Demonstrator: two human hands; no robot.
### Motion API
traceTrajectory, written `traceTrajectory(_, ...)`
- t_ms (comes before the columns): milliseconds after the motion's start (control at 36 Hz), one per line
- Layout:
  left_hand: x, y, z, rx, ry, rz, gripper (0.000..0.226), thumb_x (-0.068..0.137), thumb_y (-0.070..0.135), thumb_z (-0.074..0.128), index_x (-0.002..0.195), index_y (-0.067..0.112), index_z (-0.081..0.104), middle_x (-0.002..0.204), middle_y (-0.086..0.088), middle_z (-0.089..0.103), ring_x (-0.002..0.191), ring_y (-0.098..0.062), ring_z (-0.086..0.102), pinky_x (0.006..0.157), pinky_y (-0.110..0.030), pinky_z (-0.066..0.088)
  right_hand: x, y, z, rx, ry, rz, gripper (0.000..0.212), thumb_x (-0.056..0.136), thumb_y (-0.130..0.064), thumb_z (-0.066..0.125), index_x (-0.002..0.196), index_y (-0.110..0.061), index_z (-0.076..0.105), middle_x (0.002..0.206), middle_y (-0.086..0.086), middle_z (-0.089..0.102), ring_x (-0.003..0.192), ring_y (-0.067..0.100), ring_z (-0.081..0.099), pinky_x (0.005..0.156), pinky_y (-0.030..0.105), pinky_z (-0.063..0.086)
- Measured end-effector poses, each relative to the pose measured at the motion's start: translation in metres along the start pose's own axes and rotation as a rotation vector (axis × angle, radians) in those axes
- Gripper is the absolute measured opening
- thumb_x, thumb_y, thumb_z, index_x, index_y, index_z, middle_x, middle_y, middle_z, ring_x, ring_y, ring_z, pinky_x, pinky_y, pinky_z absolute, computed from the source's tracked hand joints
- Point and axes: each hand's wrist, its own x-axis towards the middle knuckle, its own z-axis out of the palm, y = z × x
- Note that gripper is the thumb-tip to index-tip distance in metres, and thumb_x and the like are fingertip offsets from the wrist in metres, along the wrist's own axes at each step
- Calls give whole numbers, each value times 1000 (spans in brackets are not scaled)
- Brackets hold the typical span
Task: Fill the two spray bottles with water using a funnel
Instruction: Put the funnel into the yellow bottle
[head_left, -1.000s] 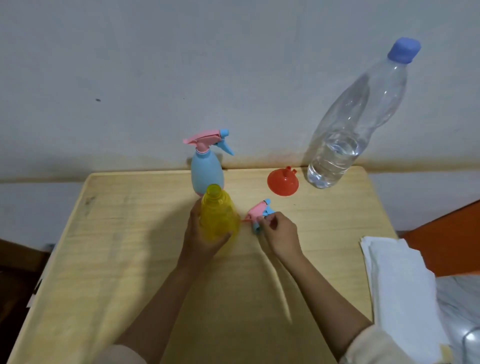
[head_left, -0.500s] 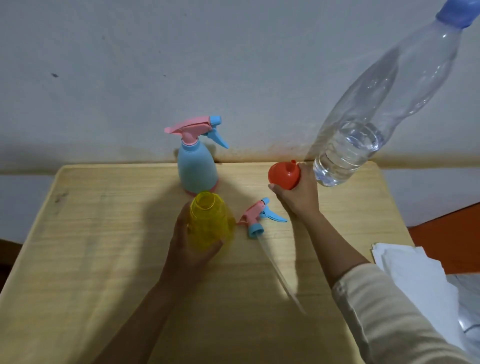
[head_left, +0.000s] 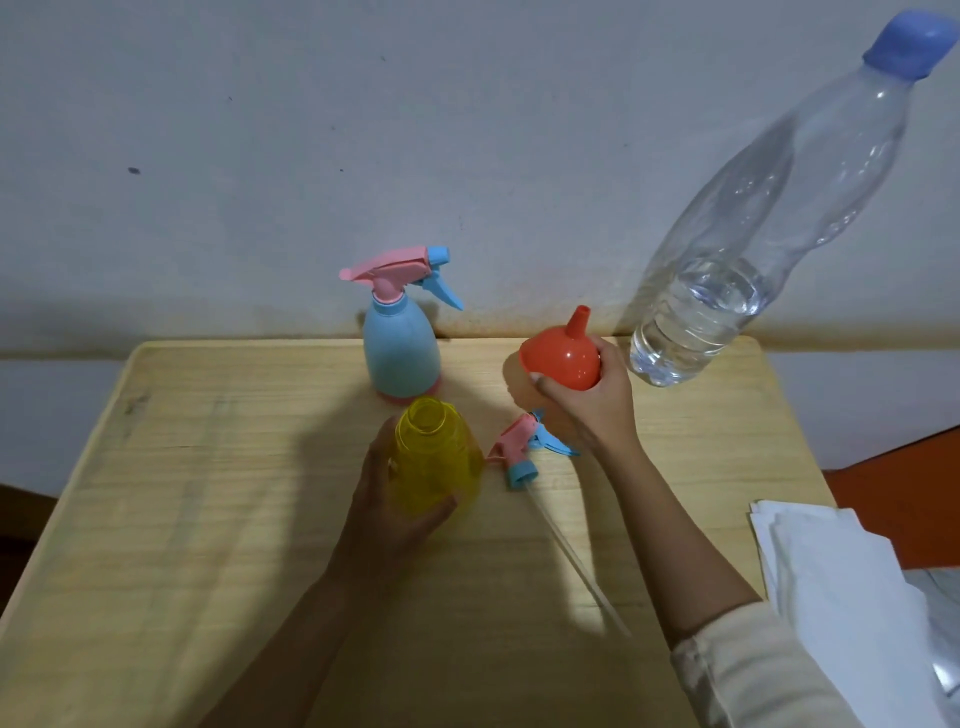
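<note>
I have the left hand (head_left: 395, 509) curled around the yellow bottle (head_left: 434, 457), thumb on its near side and fingers wrapped behind, holding it upright on the table (head_left: 208, 467). The bottle's neck is open with nothing on it.

The right hand (head_left: 587, 405) grips the orange funnel (head_left: 563, 358), fingers closed round the wide bowl, with the narrow spout pointing up and away from me. From this view the funnel looks lifted off the table, beyond and to the right of the yellow bottle and not touching it.

Just below the right hand, between my two hands, the pink and blue spray head (head_left: 519, 447) lies on its side on the table. Its thin clear tube (head_left: 571, 561) runs back toward me under the right forearm.

Beyond the left hand stands the blue spray bottle (head_left: 400, 348), upright near the wall with its pink trigger head on. To the right of the right hand, very close to the knuckles, is the big clear water bottle (head_left: 753, 234), partly filled, with its blue cap on. I cannot tell whether hand and bottle touch.

Well to the right of the right forearm, a stack of white paper (head_left: 841, 571) lies at the table's edge.
</note>
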Motion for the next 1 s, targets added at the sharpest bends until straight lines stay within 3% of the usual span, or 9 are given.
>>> traceTrajectory(111,-1,1,0,-4,-20,-3,89,62,53,73,131,62,17,135,19,41,123,0,46,96,-21,43,-9,-13,-3,55,-4,-27,65,60,-18,87,113,-24,50,124,6,49,108,20,54,81,21,47)
traceTrajectory(194,-1,-2,0,-13,-19,-37,90,64,52,74,133,59,18,137,12,43,125,-8,47,99,-33,46,-21,-28,-7,138,-4,-6,65,47,-29,86,102,-38,52,124,5,52,108,21,56,87,33,52)
traceTrajectory(389,2,28,2,-9,-13,-117,70,77,17,76,116,55,32,138,11,40,127,-12,43,100,-29,42,-61,-71,-25,160,-151,-75,86,41,-28,85,122,-30,54,126,-3,51,109,13,54,83,27,53)
traceTrajectory(472,12,47,-3,-51,-91,40,29,80,1,67,98,19,55,98,-7,62,89,-27,62,76,-46,52,-77,-95,-31,70,-194,-140,84,40,-24,84,115,-26,47,114,-15,49,102,5,53,78,20,50)
traceTrajectory(528,13,51,-6,-67,-142,65,16,81,3,62,86,13,50,78,-6,53,68,-27,54,64,-42,48,-84,-109,-33,11,-223,-188,81,40,-21,86,109,-24,43,111,-11,51,102,9,55,81,23,50)
traceTrajectory(611,4,42,-12,-134,-109,11,44,78,29,72,113,12,49,99,-6,57,90,-27,59,80,-52,52,-91,-125,-34,-88,-280,-262,77,49,-14,88,113,-18,45,108,-9,53,102,15,57,82,20,47)
traceTrajectory(694,-2,36,-12,-95,-78,-52,77,64,32,73,134,29,39,123,-2,56,115,-21,56,96,-44,49,-99,-139,-31,-210,-300,-361,80,54,-33,77,126,-24,44,115,-9,52,106,13,54,85,18,42)
traceTrajectory(833,-3,36,-9,-88,-62,-71,84,63,18,70,137,32,33,131,1,51,120,-13,51,101,-33,44,-102,-151,-24,-561,-322,-512,86,71,-58,61,145,-37,23,137,0,41,123,18,34,105,37,30)
traceTrajectory(1000,-3,33,-8,16,-41,-115,100,61,28,67,148,12,21,126,4,40,119,-7,38,93,-14,29,-104,-165,-3,-853,-347,-669,79,77,-65,53,145,-34,27,144,8,34,128,26,28,101,38,28)
